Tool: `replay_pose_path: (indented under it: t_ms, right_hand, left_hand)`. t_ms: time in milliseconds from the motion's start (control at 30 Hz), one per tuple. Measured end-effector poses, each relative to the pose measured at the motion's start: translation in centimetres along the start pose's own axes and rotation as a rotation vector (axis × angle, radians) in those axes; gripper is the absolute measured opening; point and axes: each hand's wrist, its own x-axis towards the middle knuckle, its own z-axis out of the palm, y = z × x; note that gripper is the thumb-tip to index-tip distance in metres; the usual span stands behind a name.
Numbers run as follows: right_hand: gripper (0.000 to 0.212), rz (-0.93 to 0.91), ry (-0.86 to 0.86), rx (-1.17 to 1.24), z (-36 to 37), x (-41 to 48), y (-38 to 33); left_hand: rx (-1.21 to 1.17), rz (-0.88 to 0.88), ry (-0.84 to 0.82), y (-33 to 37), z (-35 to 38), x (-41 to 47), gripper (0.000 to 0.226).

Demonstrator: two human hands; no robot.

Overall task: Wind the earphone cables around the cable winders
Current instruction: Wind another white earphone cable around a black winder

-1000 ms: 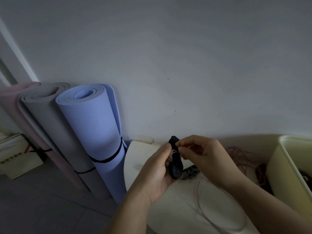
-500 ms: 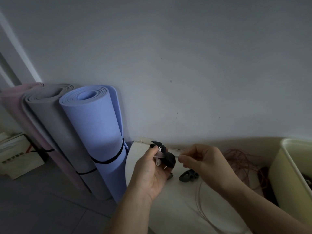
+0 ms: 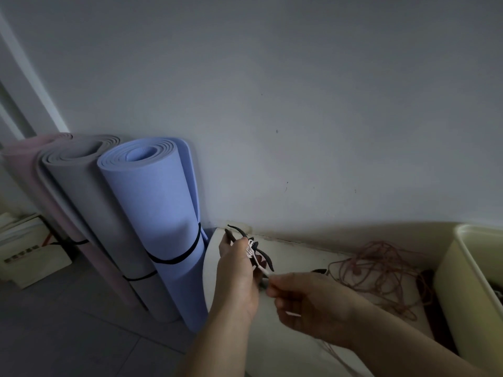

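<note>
My left hand (image 3: pixel 237 276) grips a black cable winder (image 3: pixel 265 258) above the left end of the white table (image 3: pixel 288 346). Pale pink turns of earphone cable (image 3: pixel 251 250) sit around the winder's middle, and its thin dark arms stick out up-left and down-right. My right hand (image 3: pixel 313 303) is just right of and below the winder and pinches the cable's free run, which stretches taut from the winder to its fingertips. A tangled heap of pinkish earphone cables (image 3: pixel 381 270) lies on the table to the right.
Three rolled mats, blue (image 3: pixel 160 221), grey (image 3: pixel 89 213) and pink, lean on the wall at the left. A cream bin (image 3: pixel 468 289) stands at the table's right end. A small dark object (image 3: pixel 319 272) lies on the table behind my right hand. Grey floor lies below left.
My left hand has turned the winder, so its arms now show edge-on. My right hand has dropped lower and drawn the cable down to the right. The camera has tilted slightly.
</note>
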Motion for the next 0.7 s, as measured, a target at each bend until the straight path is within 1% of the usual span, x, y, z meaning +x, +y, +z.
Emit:
replay_pose_path:
  t_ms: [33, 67, 133, 200, 267, 333, 433, 533, 567, 633, 667, 700]
  right_hand:
    - [0.019, -0.011, -0.01, -0.002, 0.2, 0.0, 0.2]
    - [0.018, -0.051, 0.003, -0.016, 0.4, -0.1, 0.2]
    - [0.016, -0.194, 0.086, -0.079, 0.5, 0.0, -0.1]
    - [0.015, -0.348, 0.215, -0.157, 0.1, 0.0, -1.0]
    - [0.015, -0.43, 0.312, -0.216, -0.6, 0.0, -2.0]
    - [0.014, -0.407, 0.314, -0.225, -1.3, -0.1, -2.6]
    - [0.011, -0.29, 0.185, -0.293, -1.9, -0.4, -2.9]
    - [0.013, -0.284, 0.073, -0.409, -2.2, -0.8, -3.1]
    - [0.014, -0.288, 0.059, -0.448, -2.2, -0.9, -3.2]
    - [0.015, -0.288, 0.06, -0.521, -2.3, -1.1, -3.4]
    - [0.015, -0.287, 0.062, -0.54, -2.3, -1.1, -3.5]
    - [0.016, -0.285, 0.063, -0.543, -2.4, -1.1, -3.6]
  left_hand:
    - [0.02, 0.003, 0.006, 0.0, -0.1, 0.1, 0.04]
    - [0.043, 0.022, -0.002, 0.0, -0.1, 0.2, 0.043]
    - [0.1, 0.077, -0.024, 0.2, -0.2, 0.3, 0.042]
    - [0.157, 0.113, -0.059, 0.0, -0.4, 0.5, 0.04]
    - [0.202, 0.128, -0.123, -0.3, -0.4, 0.4, 0.04]
    - [0.197, 0.13, -0.174, -0.4, -0.3, 0.0, 0.039]
    - [0.091, 0.109, -0.205, 0.0, -0.1, -0.3, 0.037]
    - [0.053, 0.09, -0.199, 0.1, -0.1, -0.3, 0.038]
    - [0.045, 0.088, -0.207, 0.2, -0.1, -0.4, 0.033]
    - [0.04, 0.077, -0.238, 0.1, 0.0, -0.6, 0.016]
    - [0.037, 0.074, -0.256, 0.2, 0.1, -0.7, 0.012]
    - [0.037, 0.075, -0.274, 0.2, 0.1, -0.9, 0.013]
